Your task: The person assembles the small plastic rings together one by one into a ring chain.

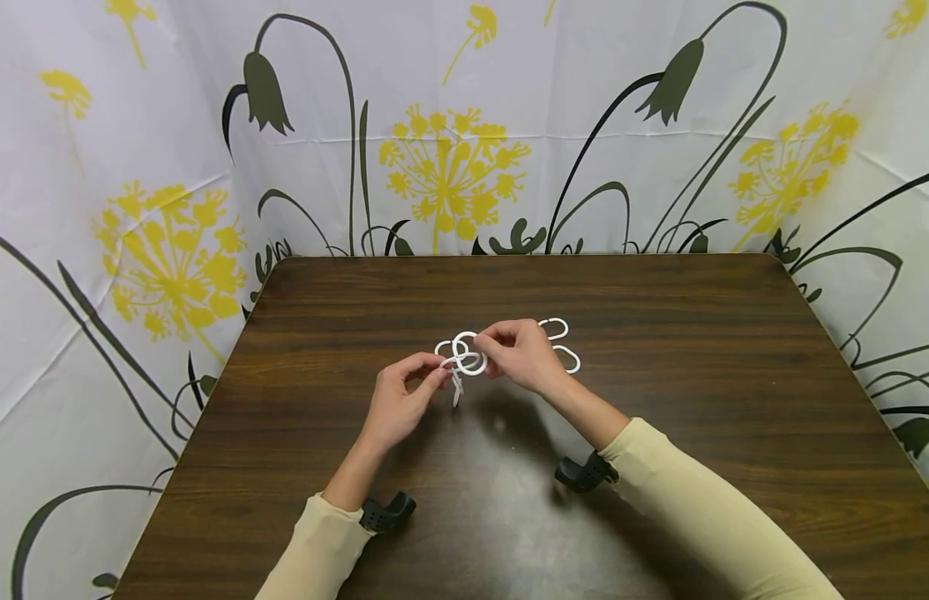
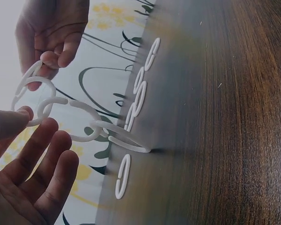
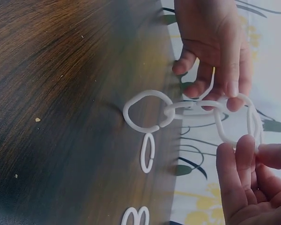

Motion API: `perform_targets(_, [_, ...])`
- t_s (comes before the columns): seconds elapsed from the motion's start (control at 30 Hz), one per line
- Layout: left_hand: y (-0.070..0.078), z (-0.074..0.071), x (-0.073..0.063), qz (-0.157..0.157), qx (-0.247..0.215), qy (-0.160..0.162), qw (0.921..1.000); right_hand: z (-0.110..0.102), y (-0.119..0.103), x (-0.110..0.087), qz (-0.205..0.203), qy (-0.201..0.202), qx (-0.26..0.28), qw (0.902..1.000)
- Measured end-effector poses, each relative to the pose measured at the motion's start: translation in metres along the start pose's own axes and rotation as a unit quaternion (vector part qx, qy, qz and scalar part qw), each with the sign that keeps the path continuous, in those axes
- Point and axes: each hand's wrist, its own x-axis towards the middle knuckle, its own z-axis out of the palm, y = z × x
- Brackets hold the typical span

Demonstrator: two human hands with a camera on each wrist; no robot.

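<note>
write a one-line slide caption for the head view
Left hand and right hand pinch linked white rings over a brown wood-grain table, a floral backdrop behind.

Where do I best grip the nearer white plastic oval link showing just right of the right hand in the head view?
Probably pinch that white link at its rounded right end, coming from above and right: it seems to lie flat with that end exposed, while the right hand hides its left part.

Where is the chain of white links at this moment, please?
In the head view, the chain is just below centre, held between the left hand and right hand, left of two loose links.
</note>
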Motion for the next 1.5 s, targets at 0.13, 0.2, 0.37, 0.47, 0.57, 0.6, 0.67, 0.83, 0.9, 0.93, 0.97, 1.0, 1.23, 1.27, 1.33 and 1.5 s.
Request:
perform_targets(0.13, [0.001, 0.002, -0.001, 0.013, 0.016, 0.011, 0.9997, 0.001, 0.001, -0.002, -0.011, 0.018, -0.029, 0.9994])
perform_targets(0.2, [0.001, 0.003, -0.001, 0.014, 0.020, 0.012, 0.9996, 0.002, 0.002, -0.003, -0.021, 0.032, -0.049, 0.9981])
perform_targets(0.37, [0.003, 0.003, -0.001, 0.011, 0.018, 0.011, 0.9997, 0.003, 0.005, -0.004, -0.033, 0.051, -0.066, 0.9959])
perform_targets(0.47, [0.003, 0.003, 0.000, 0.009, 0.015, 0.009, 0.9998, 0.003, 0.007, -0.003, -0.035, 0.052, -0.053, 0.9966])
perform_targets(0.57, [0.000, 0.001, -0.001, 0.003, 0.006, 0.000, 1.0000, 0.003, 0.007, -0.003, -0.038, 0.052, -0.040, 0.9971])
perform_targets(0.6, [-0.001, 0.000, -0.001, 0.000, 0.002, -0.004, 1.0000, 0.003, 0.007, -0.003, -0.040, 0.052, -0.038, 0.9971])
perform_targets(0.67, [-0.004, -0.001, -0.002, -0.007, -0.010, -0.012, 0.9999, 0.004, 0.007, -0.004, -0.044, 0.054, -0.031, 0.9971])
perform_targets(0.83, [-0.010, -0.006, -0.003, -0.028, -0.029, -0.028, 0.9988, 0.006, 0.007, -0.003, -0.047, 0.062, 0.001, 0.9970])
perform_targets(0.9, [-0.009, -0.007, -0.003, -0.034, -0.026, -0.033, 0.9985, 0.007, 0.006, -0.003, -0.046, 0.062, 0.021, 0.9968])
perform_targets(0.93, [-0.009, -0.008, -0.003, -0.038, -0.023, -0.035, 0.9984, 0.007, 0.006, -0.003, -0.046, 0.060, 0.032, 0.9966])
perform_targets(0.97, [-0.009, -0.009, -0.003, -0.041, -0.019, -0.035, 0.9983, 0.008, 0.005, -0.004, -0.046, 0.057, 0.040, 0.9965])
perform_targets(1.0, [-0.010, -0.009, -0.003, -0.046, -0.017, -0.036, 0.9981, 0.009, 0.004, -0.004, -0.045, 0.053, 0.050, 0.9964])
perform_targets(1.23, [-0.035, -0.007, -0.001, -0.045, -0.020, -0.022, 0.9985, 0.011, -0.013, -0.011, -0.046, 0.012, 0.076, 0.9960])
perform_targets(1.27, [-0.039, -0.007, 0.000, -0.043, -0.024, -0.019, 0.9986, 0.011, -0.017, -0.013, -0.048, 0.009, 0.077, 0.9958])
perform_targets(1.33, [-0.043, -0.007, 0.001, -0.042, -0.034, -0.017, 0.9984, 0.012, -0.017, -0.014, -0.054, 0.005, 0.083, 0.9951])
perform_targets(1.5, [-0.025, -0.008, 0.001, -0.038, -0.077, -0.023, 0.9960, 0.015, 0.003, -0.006, -0.065, -0.010, 0.085, 0.9942])
